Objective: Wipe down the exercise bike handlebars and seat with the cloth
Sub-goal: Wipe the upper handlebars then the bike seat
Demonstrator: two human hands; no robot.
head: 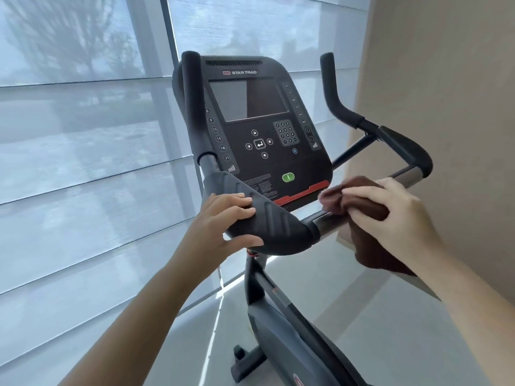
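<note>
The exercise bike's black handlebars [278, 221] run across the middle of the view, with a metal crossbar [328, 222] between the two padded grips. My left hand [223, 218] grips the left padded grip, thumb underneath. My right hand [390, 213] holds a brown cloth [359, 201] wrapped over the crossbar, just right of the console; part of the cloth hangs below the bar. The right grip [409, 151] and both upright horns are untouched. The seat is out of view.
The black console [259, 126] with screen and keypad stands right behind the crossbar. A window with translucent blinds [83, 162] fills the left. A beige wall [446, 93] is close on the right. The bike frame [284, 330] and pale floor lie below.
</note>
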